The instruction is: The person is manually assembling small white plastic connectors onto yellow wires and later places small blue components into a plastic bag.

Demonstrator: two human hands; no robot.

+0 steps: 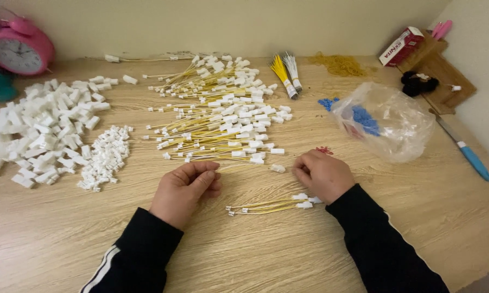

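Near the front edge of the wooden table (244, 255), a small bundle of yellow wires (269, 206) lies between the two hands, with white plugs at its right end and tiny white tips at its left. The left hand (185, 187) rests on the table with fingers curled narrow, and it seems to hold nothing. The right hand (323, 174) lies just beside the bundle's plug end, fingers bent down; I cannot tell if something is under them. The wires look light, thin and soft, so they probably bend and tangle easily; the hard plastic plugs seem the best place to take hold. A little farther, in the middle of the table, lies a big pile of the same wires (222, 116). Toward the left edge are heaps of white plastic housings (43, 130), blocky and smooth. Toward the right edge stands a crinkled clear bag (391, 127) with blue pieces. At the far left corner is a pink clock (19, 51).
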